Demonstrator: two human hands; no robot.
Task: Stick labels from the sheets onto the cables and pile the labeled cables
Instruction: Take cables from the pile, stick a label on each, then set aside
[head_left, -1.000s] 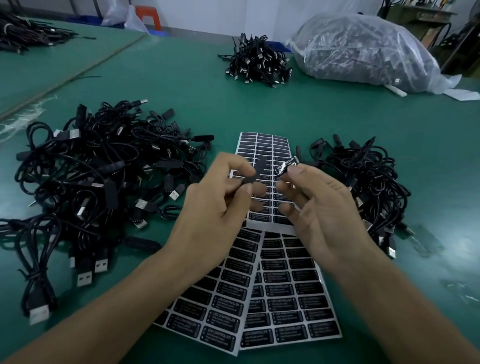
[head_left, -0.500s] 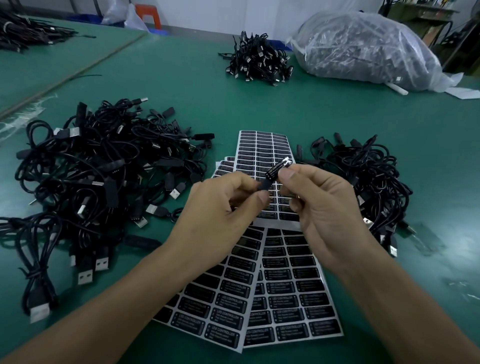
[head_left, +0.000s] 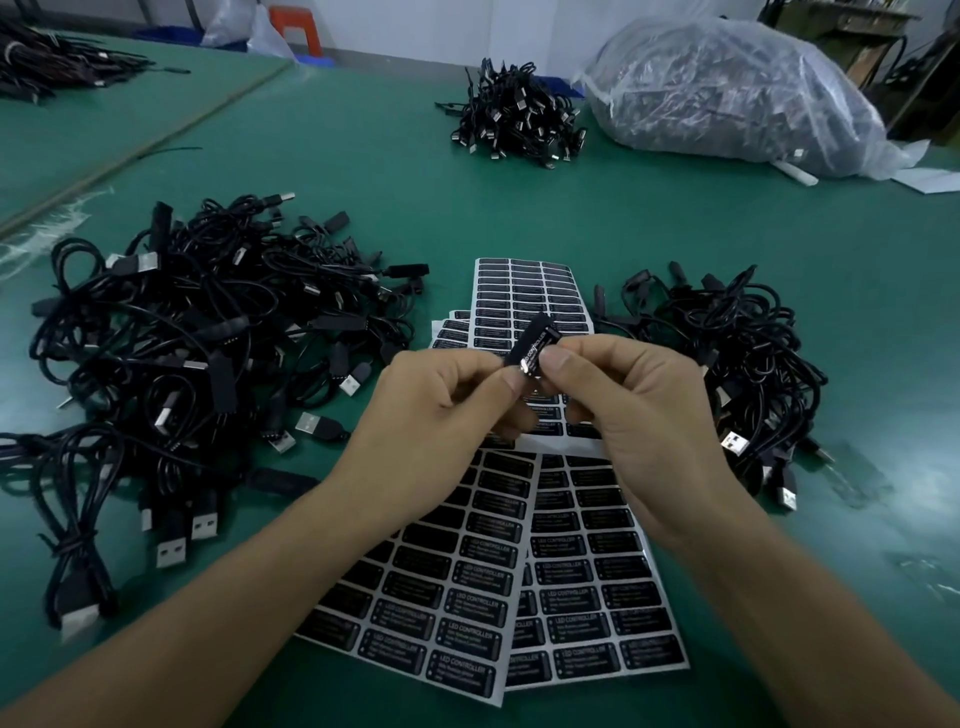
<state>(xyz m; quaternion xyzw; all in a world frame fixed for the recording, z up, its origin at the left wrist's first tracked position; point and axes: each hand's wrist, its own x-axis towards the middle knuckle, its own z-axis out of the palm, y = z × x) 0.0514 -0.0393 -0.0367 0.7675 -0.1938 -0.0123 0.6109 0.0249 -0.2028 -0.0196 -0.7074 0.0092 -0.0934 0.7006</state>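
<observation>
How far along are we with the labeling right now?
Done: likely the smaller cable pile on the right, though its labels are too small to confirm. In hand: the left hand and right hand pinch one cable's controller with a label on it. Left: the big cable heap at left; the label sheets are mostly full.

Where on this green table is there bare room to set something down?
The widest bare stretch of green table lies between the big pile of black cables, the small far cable pile and the clear plastic bag. Crowded: near centre, where black label sheets fill the gap between the big pile and the right-hand cable pile.
</observation>
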